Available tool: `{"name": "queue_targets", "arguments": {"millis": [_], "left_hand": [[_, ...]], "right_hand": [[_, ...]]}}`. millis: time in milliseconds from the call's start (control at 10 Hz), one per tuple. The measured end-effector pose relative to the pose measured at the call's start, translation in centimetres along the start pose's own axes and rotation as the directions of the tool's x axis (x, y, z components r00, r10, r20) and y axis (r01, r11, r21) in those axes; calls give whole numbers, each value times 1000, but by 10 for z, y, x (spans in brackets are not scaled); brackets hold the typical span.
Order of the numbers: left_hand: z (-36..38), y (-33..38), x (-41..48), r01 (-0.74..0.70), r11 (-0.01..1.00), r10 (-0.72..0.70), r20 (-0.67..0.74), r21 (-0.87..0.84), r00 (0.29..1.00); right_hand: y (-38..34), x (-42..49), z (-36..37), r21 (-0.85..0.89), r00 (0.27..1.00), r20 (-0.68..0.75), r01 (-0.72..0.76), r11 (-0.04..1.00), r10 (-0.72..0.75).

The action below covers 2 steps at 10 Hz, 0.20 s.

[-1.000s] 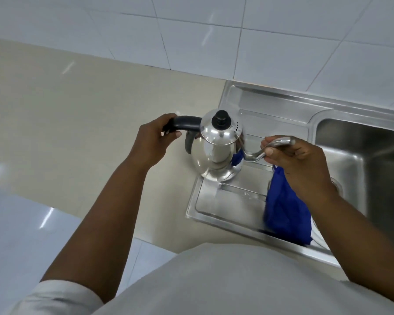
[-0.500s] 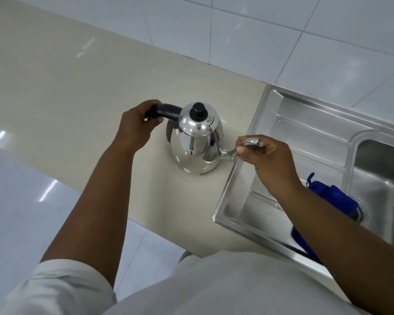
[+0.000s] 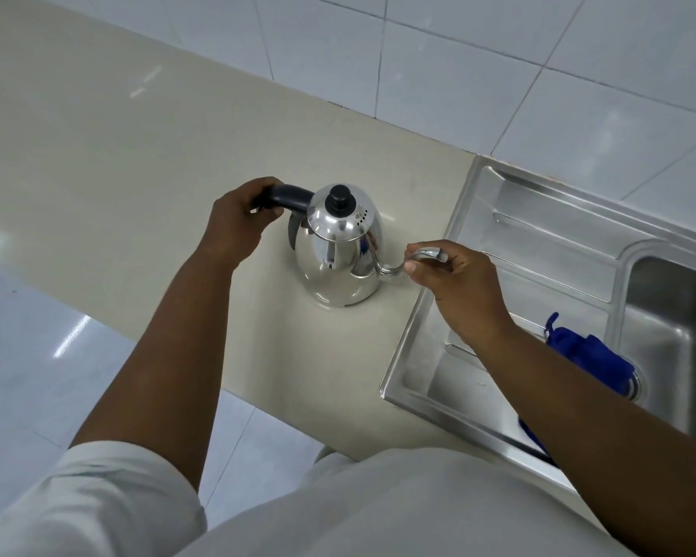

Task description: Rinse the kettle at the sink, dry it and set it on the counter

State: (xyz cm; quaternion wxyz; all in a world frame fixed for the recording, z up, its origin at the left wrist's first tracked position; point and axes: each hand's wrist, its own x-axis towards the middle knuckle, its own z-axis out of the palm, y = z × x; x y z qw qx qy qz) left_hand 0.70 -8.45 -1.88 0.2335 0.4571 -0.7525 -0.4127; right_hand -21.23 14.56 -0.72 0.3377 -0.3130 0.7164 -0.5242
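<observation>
Hands: left hand point(image 3: 238, 223) grips black handle point(image 3: 290, 195), right hand point(image 3: 459, 283) pinches spout point(image 3: 394, 271) | kettle point(image 3: 338, 259) now down on tabletop point(image 3: 137, 154), at 9 o'clock of sink point(image 3: 667, 315), no longer held over drainboard point(image 3: 547, 243) | blue cloth point(image 3: 591, 355) dropped at 4 o'clock | placement seems done; release remains.

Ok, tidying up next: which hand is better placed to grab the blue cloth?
Right hand, probably: it holds the kettle spout beside the sink where the blue cloth lies; left hand grips the handle, farther.

White wall tiles point(image 3: 499, 74) with grey grout rise on the far side behind the beige counter point(image 3: 97, 134). Near left, glossy pale floor tiles point(image 3: 25, 355) reflect streaks of light.
</observation>
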Motion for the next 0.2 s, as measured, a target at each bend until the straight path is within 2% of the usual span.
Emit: {"name": "queue_targets", "arguments": {"millis": [200], "left_hand": [[4, 6, -7, 93, 995, -96, -67, -44, 993]], "right_hand": [[-4, -10, -10, -64, 996, 77, -29, 998, 34]]}}
